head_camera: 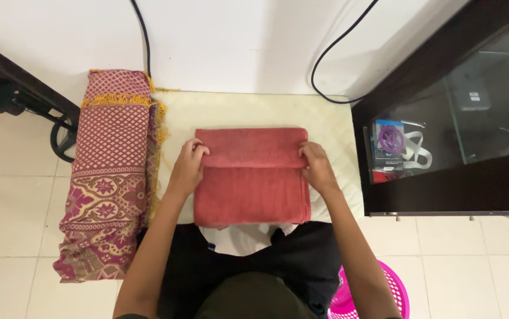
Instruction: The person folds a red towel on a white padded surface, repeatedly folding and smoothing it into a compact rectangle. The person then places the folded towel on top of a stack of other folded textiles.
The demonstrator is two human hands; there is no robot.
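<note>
Left hand (188,166) and right hand (316,167) pinch red towel (251,177) fold; blue-purple packet (389,142) in cabinet (443,204)

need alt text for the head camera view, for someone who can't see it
Seen from above, a person's left hand and right hand pinch the side edges of a partly folded red towel on a cream quilted pad. A patterned maroon cloth lies left of it.
</note>
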